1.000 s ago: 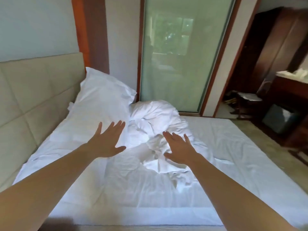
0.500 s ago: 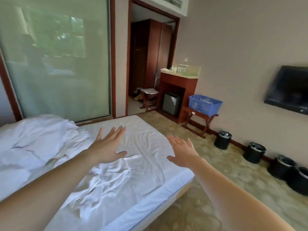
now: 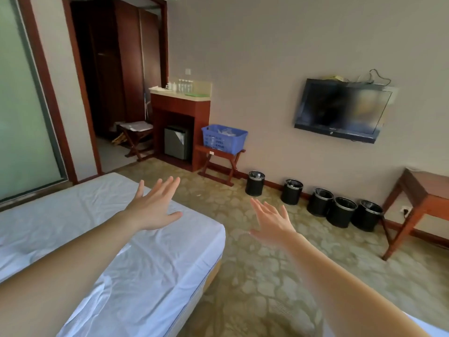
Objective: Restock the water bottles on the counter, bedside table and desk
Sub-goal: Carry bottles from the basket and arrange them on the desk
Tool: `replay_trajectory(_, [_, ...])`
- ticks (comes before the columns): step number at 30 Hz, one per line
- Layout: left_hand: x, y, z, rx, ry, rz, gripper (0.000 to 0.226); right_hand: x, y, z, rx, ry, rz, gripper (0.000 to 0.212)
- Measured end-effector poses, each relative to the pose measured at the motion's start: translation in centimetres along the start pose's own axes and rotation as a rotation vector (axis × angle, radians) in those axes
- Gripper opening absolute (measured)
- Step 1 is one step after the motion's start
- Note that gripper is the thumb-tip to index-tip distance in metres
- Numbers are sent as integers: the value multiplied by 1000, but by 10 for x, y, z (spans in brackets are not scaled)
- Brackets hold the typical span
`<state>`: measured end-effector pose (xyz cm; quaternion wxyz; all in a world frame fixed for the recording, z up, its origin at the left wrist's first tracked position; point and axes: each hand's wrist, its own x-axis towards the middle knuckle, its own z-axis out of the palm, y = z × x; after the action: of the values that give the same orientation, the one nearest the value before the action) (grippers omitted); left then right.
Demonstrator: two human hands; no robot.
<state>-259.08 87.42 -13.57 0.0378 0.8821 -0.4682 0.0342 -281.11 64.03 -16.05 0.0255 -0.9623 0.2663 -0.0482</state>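
Both arms stretch out in front of me with fingers spread and nothing held. My left hand [image 3: 155, 207] hovers over the foot corner of the bed [image 3: 136, 259]. My right hand [image 3: 273, 221] hangs over the carpet. Far across the room, a few clear water bottles [image 3: 185, 85] stand on the light top of a wooden counter [image 3: 181, 103]. A blue plastic basket [image 3: 223, 138] holding clear items sits on a folding wooden rack right of the counter. At the right edge stands a wooden desk [image 3: 424, 190].
A small fridge [image 3: 175, 143] sits inside the counter. Several black bins [image 3: 315, 200] line the wall base. A television [image 3: 340, 110] hangs on the wall. A dark wardrobe and doorway [image 3: 116, 69] lie at the left, with a folding stool [image 3: 136, 135] there. Patterned carpet [image 3: 255, 276] stretches between bed and wall.
The view has swung right, from the pillow and crumpled sheets to the counter, television and desk. Both hands stay spread and hold nothing.
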Motion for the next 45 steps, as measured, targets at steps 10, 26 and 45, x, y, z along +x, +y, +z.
replay_trajectory(10, [137,-27,-16,-10,47,135,91,98,36,-14,1,63,171,91])
replay_trajectory(26, [294,-49,16,5,-38,208,95,186,81,20,54,46,308,96])
replay_trajectory(45, [543,137,36,-325,-39,226,91,343,323,-57,388,114,237,92])
